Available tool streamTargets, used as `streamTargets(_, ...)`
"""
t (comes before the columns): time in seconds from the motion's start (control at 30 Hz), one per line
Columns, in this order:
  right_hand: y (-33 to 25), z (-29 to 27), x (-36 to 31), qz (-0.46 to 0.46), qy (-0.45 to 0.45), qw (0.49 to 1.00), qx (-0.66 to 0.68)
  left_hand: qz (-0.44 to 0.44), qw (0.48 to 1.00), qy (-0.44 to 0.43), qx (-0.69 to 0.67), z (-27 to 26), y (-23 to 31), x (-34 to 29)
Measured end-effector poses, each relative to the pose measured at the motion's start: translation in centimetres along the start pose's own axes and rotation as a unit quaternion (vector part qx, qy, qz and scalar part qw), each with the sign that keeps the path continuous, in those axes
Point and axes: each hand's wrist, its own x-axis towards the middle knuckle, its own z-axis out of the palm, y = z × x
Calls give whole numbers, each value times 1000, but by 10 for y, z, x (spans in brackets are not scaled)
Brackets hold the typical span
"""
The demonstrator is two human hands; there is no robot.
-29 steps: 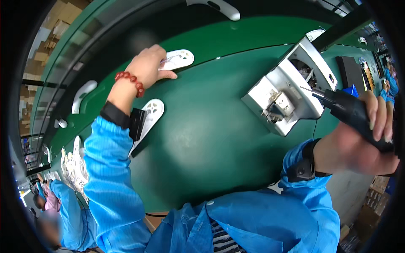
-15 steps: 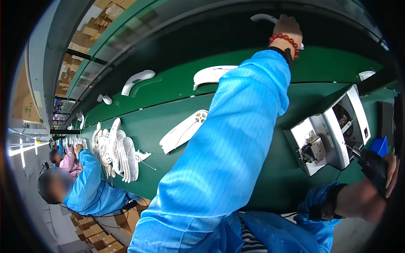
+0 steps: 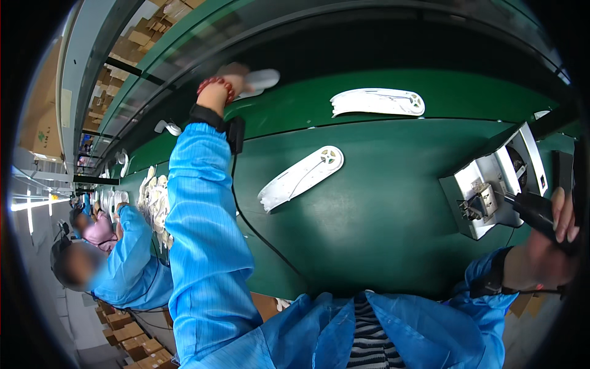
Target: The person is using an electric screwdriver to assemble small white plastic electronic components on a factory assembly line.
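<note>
My left hand (image 3: 233, 76), wearing red beads, is stretched over the far belt at a white curved plastic part (image 3: 263, 80). Motion smears its fingers, so their grip on the part is unclear. At the right, my right hand (image 3: 556, 224) is closed around a black electric screwdriver (image 3: 533, 212). Its tip points at a white and grey box-shaped machine (image 3: 479, 197), likely a screw feeder. Between my arms, a long white shell (image 3: 301, 178) with a round spoked end and a thin wire lies on the green bench. A similar shell (image 3: 378, 102) rests on the belt.
Piled white parts (image 3: 153, 200) lie left of my sleeve. A smaller white part (image 3: 168, 127) sits farther left on the belt. A black cable (image 3: 264, 240) trails from my left wrist. A co-worker in a blue sleeve (image 3: 138, 246) sits at the left, near cardboard boxes (image 3: 132, 332).
My left hand has swung from the far right of the belt to the left, uncovering the bench shell. My right hand still holds the screwdriver, its tip now nearer the machine. The view has shifted.
</note>
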Motion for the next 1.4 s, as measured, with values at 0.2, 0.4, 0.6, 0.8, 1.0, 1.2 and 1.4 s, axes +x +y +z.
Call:
streamTargets(0.2, 18, 8, -21, 10, 46, 998, -30, -27, 999, -6, -40, 52, -2, -19)
streamTargets(0.4, 29, 23, -12, 39, -61, 997, -35, 108, 967, 231, -6, 59, 65, -81)
streamTargets(0.6, 14, 21, -9, 73, -111, 991, -12, 165, 953, 253, -28, 61, 131, -161)
streamTargets(0.8, -7, 17, -24, 41, -71, 995, -61, 264, 931, 221, -124, 63, 212, -224)
streamTargets(1.0, 24, 9, -41, 6, -16, 995, -99, 421, 875, 157, -182, 61, 267, -286)
streamTargets(1.2, 46, 6, -42, 37, 49, 981, -183, 363, 895, 113, -234, 43, 249, -280)
streamTargets(1.4, 50, 2, -41, 58, 49, 986, -146, 255, 902, 75, -340, 50, 220, -260)
